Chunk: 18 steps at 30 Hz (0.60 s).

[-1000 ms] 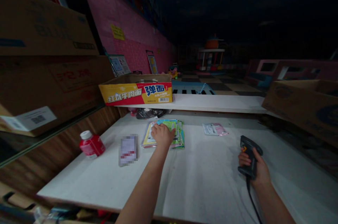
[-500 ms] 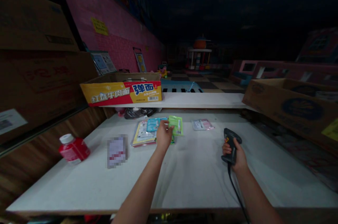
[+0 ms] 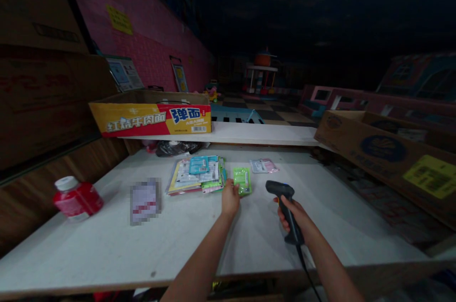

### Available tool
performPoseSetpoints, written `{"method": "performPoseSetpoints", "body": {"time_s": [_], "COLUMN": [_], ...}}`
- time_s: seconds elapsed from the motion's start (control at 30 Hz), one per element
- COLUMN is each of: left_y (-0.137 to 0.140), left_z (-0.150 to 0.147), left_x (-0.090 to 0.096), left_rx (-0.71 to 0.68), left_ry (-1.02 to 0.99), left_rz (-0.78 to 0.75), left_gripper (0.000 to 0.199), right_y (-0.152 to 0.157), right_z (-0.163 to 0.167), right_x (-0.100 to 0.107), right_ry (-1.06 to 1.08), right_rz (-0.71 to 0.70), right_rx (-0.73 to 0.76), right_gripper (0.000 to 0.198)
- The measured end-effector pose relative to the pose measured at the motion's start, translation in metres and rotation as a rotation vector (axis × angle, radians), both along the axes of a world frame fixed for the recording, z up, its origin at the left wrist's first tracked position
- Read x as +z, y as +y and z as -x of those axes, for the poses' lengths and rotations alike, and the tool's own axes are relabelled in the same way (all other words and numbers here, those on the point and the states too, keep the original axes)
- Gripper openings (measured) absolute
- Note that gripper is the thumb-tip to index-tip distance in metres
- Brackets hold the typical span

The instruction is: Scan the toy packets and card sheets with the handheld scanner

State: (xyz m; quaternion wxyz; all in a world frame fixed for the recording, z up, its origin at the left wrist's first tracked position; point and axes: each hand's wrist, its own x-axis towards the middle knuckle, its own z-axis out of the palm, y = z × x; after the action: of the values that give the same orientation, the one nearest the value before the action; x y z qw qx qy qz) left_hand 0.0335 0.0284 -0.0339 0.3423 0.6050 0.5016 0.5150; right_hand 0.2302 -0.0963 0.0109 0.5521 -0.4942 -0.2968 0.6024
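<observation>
Pinched at its lower left edge, a small green packet (image 3: 242,180) is in my left hand (image 3: 231,199), near the middle of the white tabletop. To its left lies a pile of flat packets (image 3: 192,176), with a blue packet (image 3: 198,165) on top. My right hand (image 3: 294,216) is wrapped round the handle of a black barcode scanner (image 3: 290,212). The scanner's head points left toward the green packet, and its cable runs down off the table's front edge. Behind them lies a pink and white packet (image 3: 264,165), touched by neither hand.
A red bottle with a white cap (image 3: 78,198) stands at the left, beside a blurred-out flat item (image 3: 145,201). On the raised white shelf (image 3: 261,133) sits a yellow and red noodle carton (image 3: 156,118). An open brown carton (image 3: 384,146) is at the right.
My left hand has brought the green packet away from the pile, to the right and toward me. My right hand has swung the scanner left, turning its head toward the packet. The view has shifted slightly.
</observation>
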Motion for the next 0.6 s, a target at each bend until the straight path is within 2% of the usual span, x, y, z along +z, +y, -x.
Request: {"method": "performPoseSetpoints", "body": {"time_s": [0.1,0.23,0.33,0.47,0.6], "left_y": [-0.001,-0.003,-0.003,-0.003,-0.003], "left_z": [-0.001,-0.002,-0.003,-0.003,-0.002], "left_x": [0.001,0.002,0.002,0.002,0.001], "left_rx": [0.018,0.026,0.019,0.04,0.024], "left_ry": [0.004,0.015,0.009,0.058,0.049], "left_rz": [0.004,-0.013,0.005,-0.055,-0.041], "left_gripper": [0.005,0.006,0.006,0.003,0.005], "right_y": [-0.02,-0.032,-0.035,-0.035,-0.022], "right_z": [0.015,0.023,0.025,0.027,0.019], "right_x": [0.007,0.012,0.015,0.018,0.012], "right_ry": [-0.115,-0.197,-0.22,-0.209,-0.15], "right_rz": [-0.004,0.042,0.069,0.075,0.048], "right_rx": [0.058,0.053,0.055,0.054,0.018], "right_gripper": [0.047,0.05,0.051,0.049,0.045]}}
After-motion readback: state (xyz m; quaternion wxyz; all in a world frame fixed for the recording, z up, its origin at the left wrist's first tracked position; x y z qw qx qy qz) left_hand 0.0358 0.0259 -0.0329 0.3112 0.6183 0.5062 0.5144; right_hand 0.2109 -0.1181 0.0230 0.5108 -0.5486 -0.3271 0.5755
